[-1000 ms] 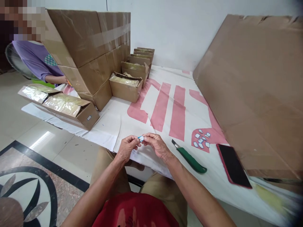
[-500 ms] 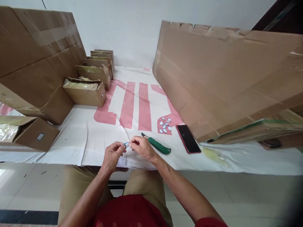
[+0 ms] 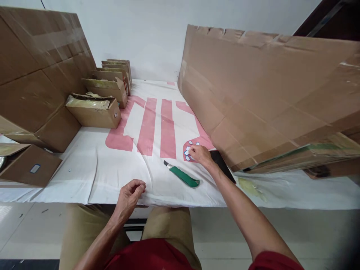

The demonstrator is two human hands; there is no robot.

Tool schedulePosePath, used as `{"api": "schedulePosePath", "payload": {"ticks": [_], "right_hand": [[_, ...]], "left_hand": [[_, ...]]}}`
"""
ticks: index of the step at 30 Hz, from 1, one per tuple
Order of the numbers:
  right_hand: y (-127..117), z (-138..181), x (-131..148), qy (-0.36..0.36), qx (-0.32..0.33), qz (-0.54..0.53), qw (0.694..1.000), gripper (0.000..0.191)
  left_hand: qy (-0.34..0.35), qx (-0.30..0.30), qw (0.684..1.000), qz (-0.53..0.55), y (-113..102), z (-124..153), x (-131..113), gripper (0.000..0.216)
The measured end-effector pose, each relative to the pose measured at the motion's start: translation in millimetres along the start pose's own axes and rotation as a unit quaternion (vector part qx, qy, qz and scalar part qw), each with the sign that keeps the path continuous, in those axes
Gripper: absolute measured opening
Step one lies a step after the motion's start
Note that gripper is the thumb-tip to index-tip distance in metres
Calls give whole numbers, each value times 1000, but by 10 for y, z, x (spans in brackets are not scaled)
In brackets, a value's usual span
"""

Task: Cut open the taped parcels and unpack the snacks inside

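Observation:
My left hand (image 3: 131,193) is at the table's front edge, thumb and forefinger pinched together; what lies between them, if anything, is too small to make out. My right hand (image 3: 200,154) reaches over several small white blue-edged labels (image 3: 187,153) lying on a pink patch of the cloth. Its fingers are curled down onto the pile, and their tips hide whatever they grip. Between the hands lies a green utility knife (image 3: 184,177) with its blade out. A dark phone (image 3: 223,167) is partly covered by my right wrist.
Small open cardboard boxes (image 3: 94,114) stand in a row at the left. A nearer box (image 3: 32,165) bears a blue-edged label. Large cardboard panels rise at left (image 3: 25,90) and right (image 3: 261,93). A yellowish plastic bag (image 3: 251,187) lies near the front edge.
My hands, together over a small blue-edged piece before, are now apart. The right hand has moved right and forward to the labels; the left stays near the front edge, without the piece showing.

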State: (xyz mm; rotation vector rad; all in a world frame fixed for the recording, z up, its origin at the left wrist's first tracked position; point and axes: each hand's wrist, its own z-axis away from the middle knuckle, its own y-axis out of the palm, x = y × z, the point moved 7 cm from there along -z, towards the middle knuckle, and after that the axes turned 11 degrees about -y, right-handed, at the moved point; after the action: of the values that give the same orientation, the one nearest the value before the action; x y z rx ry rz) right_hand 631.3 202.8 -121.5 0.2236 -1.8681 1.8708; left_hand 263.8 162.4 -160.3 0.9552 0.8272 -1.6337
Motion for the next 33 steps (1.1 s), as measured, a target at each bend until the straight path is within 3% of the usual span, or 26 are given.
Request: {"api": "schedulePosePath", "payload": {"ticks": [5, 10, 13, 16, 19, 22, 26, 33], "right_hand": [[41, -5, 134, 1, 32, 112, 993, 39], [-182, 66, 258, -11, 23, 180, 983, 37], [-290, 66, 467, -41, 5, 195, 980, 24], [-189, -47, 805, -95, -13, 186, 978, 16], [212, -177, 1417, -212, -5, 98, 972, 15], [761, -147, 2256, -336, 51, -22, 940, 18], [1382, -95, 3403, -430, 122, -122, 886, 25], [1860, -281, 5024, -491, 97, -191, 844, 120]], "left_hand": [[11, -31, 999, -14, -181, -17, 67, 35], [39, -52, 996, -63, -422, 122, 36, 33], [121, -153, 975, -105, -933, 300, -284, 26], [187, -361, 911, -68, -1819, 524, -623, 24], [229, -535, 813, 18, -2748, 726, -748, 29], [232, -602, 761, 60, -3434, 716, -715, 44], [196, -596, 771, 110, -4018, 445, -606, 64], [176, -578, 781, 156, -4630, -36, -529, 63]]}}
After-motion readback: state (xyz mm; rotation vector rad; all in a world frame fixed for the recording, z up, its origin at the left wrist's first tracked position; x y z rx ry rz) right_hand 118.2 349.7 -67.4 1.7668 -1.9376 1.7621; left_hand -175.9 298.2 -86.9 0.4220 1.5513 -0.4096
